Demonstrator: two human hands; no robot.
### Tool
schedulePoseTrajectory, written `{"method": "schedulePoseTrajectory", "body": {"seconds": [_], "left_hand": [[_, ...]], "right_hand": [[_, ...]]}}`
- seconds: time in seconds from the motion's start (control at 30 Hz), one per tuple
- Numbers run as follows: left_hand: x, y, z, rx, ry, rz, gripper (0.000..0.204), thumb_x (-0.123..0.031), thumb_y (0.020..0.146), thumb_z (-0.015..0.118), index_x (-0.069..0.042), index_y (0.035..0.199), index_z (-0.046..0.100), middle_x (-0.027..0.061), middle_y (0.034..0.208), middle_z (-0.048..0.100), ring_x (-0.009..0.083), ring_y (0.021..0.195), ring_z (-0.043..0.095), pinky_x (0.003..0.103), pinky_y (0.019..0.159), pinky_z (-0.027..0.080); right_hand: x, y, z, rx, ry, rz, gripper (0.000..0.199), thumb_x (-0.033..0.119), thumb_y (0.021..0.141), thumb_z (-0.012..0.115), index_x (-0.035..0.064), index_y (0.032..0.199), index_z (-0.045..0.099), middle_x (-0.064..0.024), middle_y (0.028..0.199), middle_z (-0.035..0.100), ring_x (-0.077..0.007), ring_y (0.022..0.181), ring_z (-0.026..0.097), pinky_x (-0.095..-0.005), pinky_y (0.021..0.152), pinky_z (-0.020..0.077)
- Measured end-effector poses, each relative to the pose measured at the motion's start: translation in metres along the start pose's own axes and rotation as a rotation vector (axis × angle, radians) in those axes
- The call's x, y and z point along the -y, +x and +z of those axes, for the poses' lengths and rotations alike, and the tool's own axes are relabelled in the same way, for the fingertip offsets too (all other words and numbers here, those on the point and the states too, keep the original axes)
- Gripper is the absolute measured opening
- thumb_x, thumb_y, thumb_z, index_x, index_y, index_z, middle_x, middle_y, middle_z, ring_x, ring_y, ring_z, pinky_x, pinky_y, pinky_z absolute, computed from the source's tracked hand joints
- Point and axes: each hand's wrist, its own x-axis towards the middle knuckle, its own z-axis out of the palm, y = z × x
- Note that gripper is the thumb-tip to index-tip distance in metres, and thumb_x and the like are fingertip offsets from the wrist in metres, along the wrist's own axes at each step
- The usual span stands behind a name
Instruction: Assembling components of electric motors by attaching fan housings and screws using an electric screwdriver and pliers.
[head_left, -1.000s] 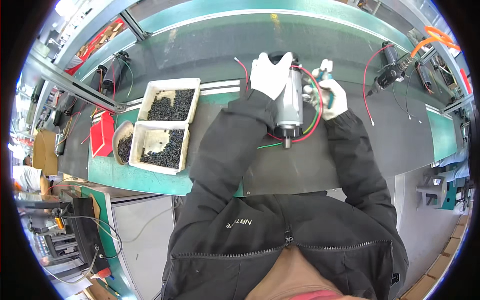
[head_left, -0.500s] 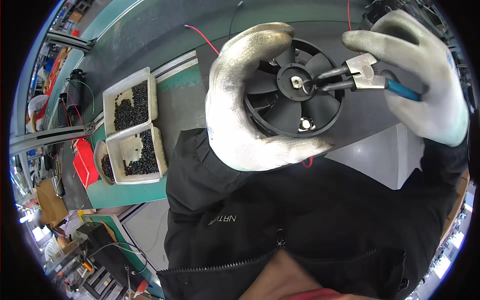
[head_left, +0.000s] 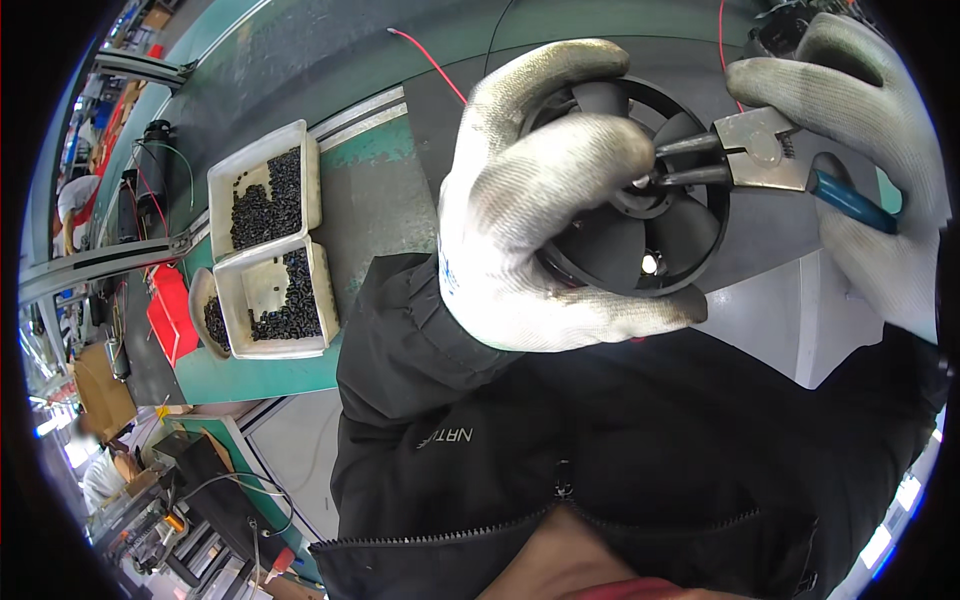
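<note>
My left hand, in a white glove, grips the rim of a round black fan. Its index finger reaches over the blades to the hub, close to the pliers' tips. The fan's hub is partly covered by that finger. My right hand, also gloved, holds circlip pliers by a blue handle. Their dark jaws point left at the hub. Whether the tips grip a ring there is hidden by the finger. A red wire lies beyond my left hand.
Two white trays of small black parts stand on the bench to the left. Beside them are a round dish and a red bin. A metal frame bar crosses at far left. Dark parts sit at the far right.
The left index finger has come over the fan onto the hub by the pliers' tips, where a small dark ring showed before. Both hands, fan and pliers have shifted slightly right.
</note>
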Motion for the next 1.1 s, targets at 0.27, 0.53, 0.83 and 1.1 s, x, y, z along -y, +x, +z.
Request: {"method": "schedulePoseTrajectory", "body": {"seconds": [0.27, 0.53, 0.83, 1.1], "left_hand": [[-0.011, 0.003, -0.010, 0.188, 0.375, 0.092, 0.084, -0.035, 0.048, 0.094, -0.004, 0.115, 0.052, 0.0259, 0.115, 0.052, 0.0420, 0.109, 0.055, 0.047, 0.083, 0.053], [-0.011, -0.006, -0.005, 0.073, 0.122, 0.026, 0.086, -0.042, 0.048, 0.093, -0.010, 0.116, 0.051, 0.0353, 0.120, 0.049, 0.0404, 0.106, 0.058, 0.045, 0.087, 0.052], [0.001, -0.022, 0.010, -0.096, -0.102, 0.088, 0.046, -0.016, 0.059, 0.079, 0.008, 0.094, 0.061, 0.0334, 0.112, 0.054, 0.0371, 0.097, 0.062, 0.041, 0.082, 0.054], [0.016, -0.040, 0.007, -0.193, -0.212, 0.132, 0.035, 0.002, 0.054, 0.064, 0.014, 0.086, 0.062, 0.0384, 0.108, 0.054, 0.0401, 0.090, 0.064, 0.041, 0.075, 0.057]], "right_hand": [[0.007, -0.003, -0.006, 0.052, 0.081, -0.050, 0.059, -0.006, 0.054, 0.053, -0.0025, 0.112, 0.063, -0.0120, 0.088, 0.058, -0.0227, 0.075, 0.057, -0.0318, 0.063, 0.0451], [-0.041, 0.008, 0.046, -0.176, 0.370, -0.127, 0.058, -0.006, 0.054, 0.053, -0.0028, 0.112, 0.063, -0.0114, 0.087, 0.058, -0.0211, 0.073, 0.057, -0.0310, 0.061, 0.0447], [-0.031, -0.036, 0.108, -0.375, 0.709, 0.447, 0.049, -0.010, 0.075, 0.050, 0.0000, 0.122, 0.059, -0.0120, 0.110, 0.059, -0.0165, 0.102, 0.057, -0.0277, 0.091, 0.0448], [-0.040, -0.100, 0.212, -0.264, 0.228, 0.820, 0.040, 0.014, 0.077, 0.064, 0.0058, 0.117, 0.061, -0.0147, 0.111, 0.060, -0.0319, 0.107, 0.056, -0.0378, 0.094, 0.0441]]}}
